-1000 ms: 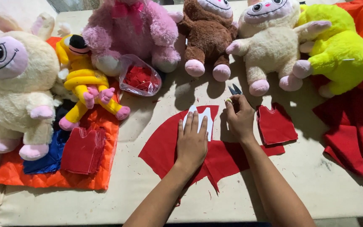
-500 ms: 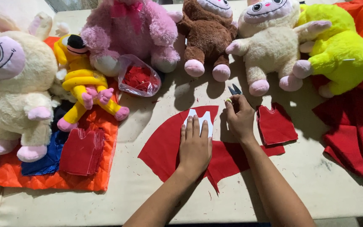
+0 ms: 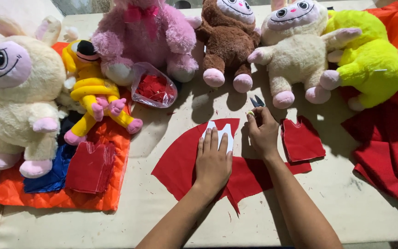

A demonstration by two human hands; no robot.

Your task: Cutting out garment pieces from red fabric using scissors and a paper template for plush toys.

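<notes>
Desk (image 3: 171, 221): pale, covered surface, carrying all items below; places given relative to the red fabric sheet.

Red cloth heap (image 3: 388, 152): well to the right of the sheet, at the desk's right edge.

Cream rabbit plush (image 3: 19, 101): far left of the sheet, seated upright.

Pink plush (image 3: 143, 41), brown plush (image 3: 229, 44), cream plush (image 3: 295, 50), neon yellow plush (image 3: 369, 69): in a row beyond the sheet, along the far edge.

Orange quilted cloth (image 3: 56, 198): left of the sheet, bearing a blue piece (image 3: 47, 175) and a stack of cut red pieces (image 3: 90, 166).

Red fabric sheet (image 3: 180, 161): flat at desk centre, rounded edge to the left.

Yellow plush figure (image 3: 93, 97): up and left of the sheet, lying on the orange cloth.

Clear bag of red scraps (image 3: 155, 87): just beyond the sheet's upper left.

Cut red piece (image 3: 302, 140): just right of the sheet, flat.

Left hand (image 3: 213, 161): open, palm down, fingers spread flat, pressing the white paper template onto the sheet.

Right hand (image 3: 264, 133): at the sheet's upper right edge, curled around small scissors (image 3: 256, 101), whose blades point away from the person.

White paper template (image 3: 222, 133): on the sheet's upper part, partly under the left fingers.
</notes>
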